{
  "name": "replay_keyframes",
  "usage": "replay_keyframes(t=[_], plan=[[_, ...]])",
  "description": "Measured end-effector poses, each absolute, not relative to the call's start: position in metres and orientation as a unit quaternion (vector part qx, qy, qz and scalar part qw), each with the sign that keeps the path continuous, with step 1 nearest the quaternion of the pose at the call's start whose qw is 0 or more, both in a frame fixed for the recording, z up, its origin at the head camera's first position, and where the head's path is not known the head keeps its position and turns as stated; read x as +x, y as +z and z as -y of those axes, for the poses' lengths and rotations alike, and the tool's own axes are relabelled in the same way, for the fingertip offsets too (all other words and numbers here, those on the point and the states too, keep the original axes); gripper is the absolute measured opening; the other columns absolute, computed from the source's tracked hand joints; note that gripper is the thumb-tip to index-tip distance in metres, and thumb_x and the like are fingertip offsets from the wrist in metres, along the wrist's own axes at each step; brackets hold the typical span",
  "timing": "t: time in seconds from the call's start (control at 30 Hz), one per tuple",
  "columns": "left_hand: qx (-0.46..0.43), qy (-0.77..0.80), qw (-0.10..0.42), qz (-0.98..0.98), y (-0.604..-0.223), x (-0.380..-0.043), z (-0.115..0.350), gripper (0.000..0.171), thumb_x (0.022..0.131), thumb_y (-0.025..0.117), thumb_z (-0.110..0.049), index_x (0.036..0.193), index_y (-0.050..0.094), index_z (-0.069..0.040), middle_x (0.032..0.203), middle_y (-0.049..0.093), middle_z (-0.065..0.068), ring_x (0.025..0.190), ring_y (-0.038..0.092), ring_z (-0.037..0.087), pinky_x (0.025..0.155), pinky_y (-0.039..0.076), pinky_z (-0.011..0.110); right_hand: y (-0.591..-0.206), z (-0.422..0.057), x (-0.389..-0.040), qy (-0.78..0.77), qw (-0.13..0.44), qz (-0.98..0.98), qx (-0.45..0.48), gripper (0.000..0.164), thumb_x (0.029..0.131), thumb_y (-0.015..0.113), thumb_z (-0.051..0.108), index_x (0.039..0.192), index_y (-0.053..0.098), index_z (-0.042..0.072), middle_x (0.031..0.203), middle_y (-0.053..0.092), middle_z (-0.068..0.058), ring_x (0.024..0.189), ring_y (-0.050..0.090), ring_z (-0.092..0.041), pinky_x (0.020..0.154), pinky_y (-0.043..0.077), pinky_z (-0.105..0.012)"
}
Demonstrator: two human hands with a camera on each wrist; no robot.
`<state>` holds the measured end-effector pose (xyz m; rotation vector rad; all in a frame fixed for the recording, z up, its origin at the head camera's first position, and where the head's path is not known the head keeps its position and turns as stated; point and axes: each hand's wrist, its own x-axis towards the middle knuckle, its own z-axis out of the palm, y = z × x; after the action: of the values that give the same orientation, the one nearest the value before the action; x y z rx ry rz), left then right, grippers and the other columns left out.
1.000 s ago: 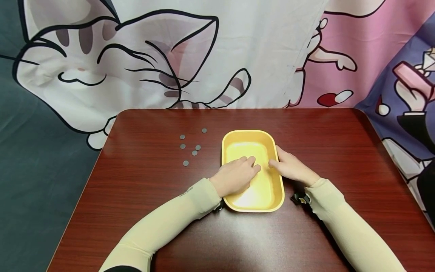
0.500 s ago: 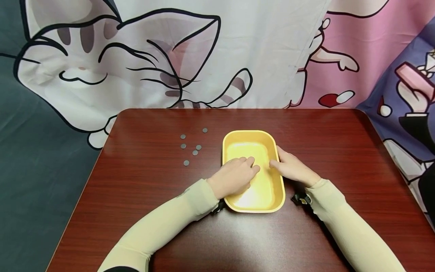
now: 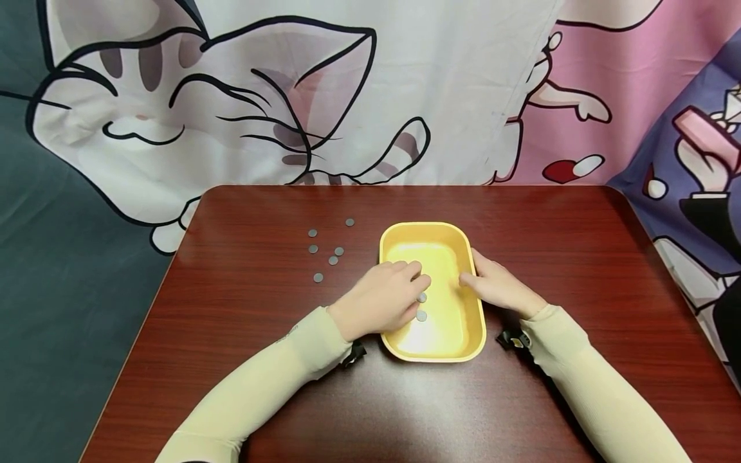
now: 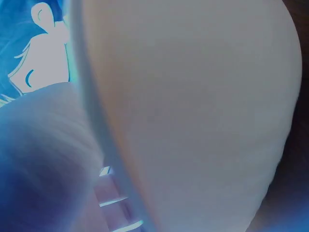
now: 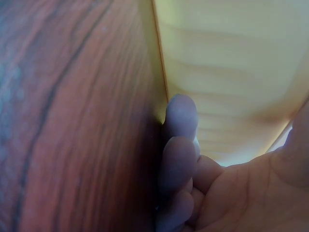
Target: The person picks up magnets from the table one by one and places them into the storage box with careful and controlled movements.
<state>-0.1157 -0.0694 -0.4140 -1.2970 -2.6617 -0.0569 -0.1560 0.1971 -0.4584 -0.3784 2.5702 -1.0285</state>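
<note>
In the head view my left hand (image 3: pixel 382 297) is over the left half of a yellow plastic tray (image 3: pixel 463 334), fingers loosely bent. Two small grey coins (image 3: pixel 421 316) show on the tray floor right by its fingertips. My right hand (image 3: pixel 500 288) holds the tray's right side, thumb over the rim and fingers along the outer wall. The right wrist view shows these fingers (image 5: pixel 178 164) low against the tray wall (image 5: pixel 231 72), close to the tabletop. A blurred pale surface fills most of the left wrist view; the left fingertips are hidden there.
Several more grey coins (image 3: pixel 333 260) lie scattered on the brown wooden table (image 3: pixel 260 270), left of the tray. Behind the table's far edge hangs a cartoon-printed cloth (image 3: pixel 451 83). Dark wrist cameras (image 3: pixel 512 339) sit under both wrists.
My left hand has drawn back leftward over the tray, and two coins that were hidden now show on its floor. The right hand and the tray stay where they were.
</note>
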Motion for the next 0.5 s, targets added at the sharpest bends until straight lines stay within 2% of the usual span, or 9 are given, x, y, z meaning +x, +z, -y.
replay_keyframes(t=[0.13,0.23,0.37,0.5], plan=[[-0.431,-0.031,0.101,0.896,-0.407,-0.115,0.078,0.012,0.093,0.065,-0.025,0.100,0.064,-0.016,0.092,0.057,-0.001,0.077,0.057,0.018,0.071,0.051,0.030,-0.458,-0.197,-0.156,-0.360,0.173,-0.907,-0.133,0.051,0.093,0.056,0.015,0.142,0.045,0.003,0.116,0.069,-0.019,0.091,0.070,-0.021,0.081,0.057,-0.035],[-0.422,-0.033,0.097,0.901,-0.403,-0.115,0.087,0.021,0.092,0.068,-0.032,0.105,0.065,-0.016,0.098,0.060,0.000,0.087,0.060,0.019,0.078,0.050,0.032,-0.458,-0.197,-0.157,-0.360,0.174,-0.907,-0.134,0.052,0.093,0.057,0.015,0.143,0.044,0.003,0.117,0.068,-0.020,0.092,0.070,-0.022,0.081,0.058,-0.035],[-0.407,-0.036,0.083,0.909,-0.402,-0.114,0.100,0.045,0.094,0.067,-0.048,0.125,0.064,-0.016,0.123,0.063,0.002,0.114,0.061,0.021,0.095,0.050,0.036,-0.458,-0.198,-0.156,-0.360,0.175,-0.906,-0.135,0.053,0.093,0.057,0.014,0.144,0.044,0.003,0.118,0.068,-0.020,0.093,0.070,-0.023,0.082,0.058,-0.036],[-0.394,-0.046,0.078,0.914,-0.402,-0.112,0.114,0.069,0.095,0.063,-0.059,0.145,0.055,-0.013,0.150,0.053,0.008,0.140,0.051,0.029,0.112,0.045,0.045,-0.458,-0.198,-0.156,-0.361,0.175,-0.906,-0.137,0.053,0.094,0.056,0.014,0.144,0.043,0.002,0.118,0.068,-0.021,0.093,0.070,-0.023,0.082,0.058,-0.036]])
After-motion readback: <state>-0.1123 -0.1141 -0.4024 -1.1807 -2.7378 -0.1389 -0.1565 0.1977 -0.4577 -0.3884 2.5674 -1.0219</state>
